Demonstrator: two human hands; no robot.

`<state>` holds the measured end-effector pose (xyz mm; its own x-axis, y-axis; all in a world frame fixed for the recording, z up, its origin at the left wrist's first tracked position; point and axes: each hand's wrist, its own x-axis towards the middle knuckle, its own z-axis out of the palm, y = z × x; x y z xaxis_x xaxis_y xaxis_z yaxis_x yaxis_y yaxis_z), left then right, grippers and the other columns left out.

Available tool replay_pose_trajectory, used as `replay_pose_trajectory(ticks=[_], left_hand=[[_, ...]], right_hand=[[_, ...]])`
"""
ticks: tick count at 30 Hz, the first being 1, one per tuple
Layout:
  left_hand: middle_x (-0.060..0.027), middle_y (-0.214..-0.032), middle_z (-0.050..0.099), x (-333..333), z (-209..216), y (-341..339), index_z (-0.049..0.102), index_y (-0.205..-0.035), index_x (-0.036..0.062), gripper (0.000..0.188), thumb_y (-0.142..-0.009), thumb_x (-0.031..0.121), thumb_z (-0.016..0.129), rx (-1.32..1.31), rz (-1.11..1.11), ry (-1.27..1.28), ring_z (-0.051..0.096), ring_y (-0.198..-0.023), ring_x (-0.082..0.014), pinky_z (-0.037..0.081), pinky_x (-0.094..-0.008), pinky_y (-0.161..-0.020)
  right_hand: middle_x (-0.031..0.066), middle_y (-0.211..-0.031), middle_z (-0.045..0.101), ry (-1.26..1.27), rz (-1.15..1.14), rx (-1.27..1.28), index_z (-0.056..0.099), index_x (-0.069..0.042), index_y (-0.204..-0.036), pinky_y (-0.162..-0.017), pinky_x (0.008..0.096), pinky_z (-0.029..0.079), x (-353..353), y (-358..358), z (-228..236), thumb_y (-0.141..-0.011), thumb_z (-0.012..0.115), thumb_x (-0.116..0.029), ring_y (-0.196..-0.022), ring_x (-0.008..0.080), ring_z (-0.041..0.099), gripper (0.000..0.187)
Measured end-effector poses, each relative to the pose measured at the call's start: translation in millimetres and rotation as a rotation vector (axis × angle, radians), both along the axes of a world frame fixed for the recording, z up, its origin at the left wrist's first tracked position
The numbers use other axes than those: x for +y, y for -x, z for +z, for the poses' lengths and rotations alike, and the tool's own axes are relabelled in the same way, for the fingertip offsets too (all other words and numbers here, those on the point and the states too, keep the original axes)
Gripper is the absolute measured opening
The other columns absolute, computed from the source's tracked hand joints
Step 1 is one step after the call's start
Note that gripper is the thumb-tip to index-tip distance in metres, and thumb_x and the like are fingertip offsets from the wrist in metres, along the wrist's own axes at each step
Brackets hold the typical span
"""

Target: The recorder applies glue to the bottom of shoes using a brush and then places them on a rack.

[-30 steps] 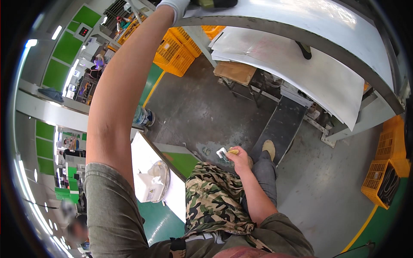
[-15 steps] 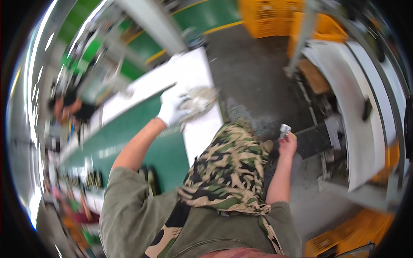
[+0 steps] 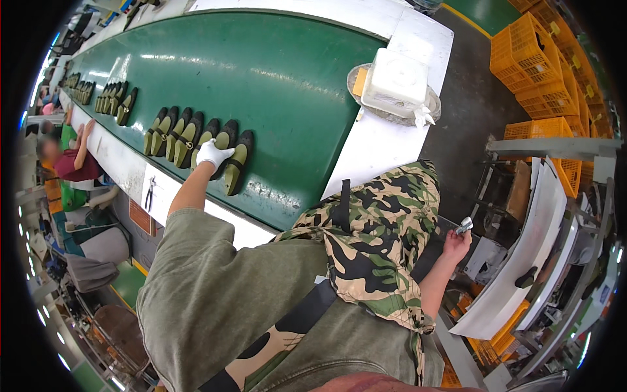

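My left hand [image 3: 214, 155], in a white glove, is over a shoe [image 3: 224, 138] near the right end of a row on the green conveyor belt. Its fingers close round the shoe's middle, partly hiding it. The shoes have dark toes and olive-green lasts inside; several stand side by side, some with a gold buckle. Just right of my hand stands the last shoe [image 3: 239, 160] of this row. Bare and held off to the right, away from the belt, my right hand [image 3: 456, 245] pinches a small silvery metal cylinder [image 3: 464, 226].
A white plastic container [image 3: 396, 81] stands on a wrapped tray [image 3: 434, 103] at the belt's right end. Pliers [image 3: 150, 194] lie on the near white ledge. Orange crates [image 3: 529, 52] are stacked at far right, beside a metal rack [image 3: 555, 147]. Another person [image 3: 77, 160] works on the left.
My view has swung left along the belt. My left hand has left the wrapped tray for the row of shoes. My right hand keeps the metal cylinder.
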<state>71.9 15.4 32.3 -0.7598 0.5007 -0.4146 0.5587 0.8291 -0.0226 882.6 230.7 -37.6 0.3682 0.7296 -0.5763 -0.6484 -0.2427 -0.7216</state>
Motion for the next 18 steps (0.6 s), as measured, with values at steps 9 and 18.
replay_pose_trajectory(ticks=[9,18], left_hand=[[-0.0195,-0.136,0.061,-6,-16,-65,0.057,-0.136,0.003,0.085,-0.07,0.05,0.085,-0.113,0.047,-0.062,0.06,-0.124,-0.0295,0.048,-0.0368,-0.105],[-0.0164,-0.124,0.067,16,-47,-32,0.057,-0.134,-0.0025,0.079,-0.077,0.044,0.085,-0.832,0.422,-0.273,0.06,-0.123,-0.0315,0.045,-0.0403,-0.107]], right_hand=[[0.0057,-0.1,0.068,-0.125,0.158,-0.017,0.065,-0.009,-0.111,-0.08,0.0408,0.046,51,43,49,-0.097,0.065,-0.024,-0.088,0.0222,0.062,0.021],[0.0044,-0.095,0.068,-0.048,0.317,-0.226,0.065,-0.008,-0.11,-0.065,0.0316,0.048,108,155,89,-0.092,0.072,-0.02,-0.081,0.0181,0.063,0.023]])
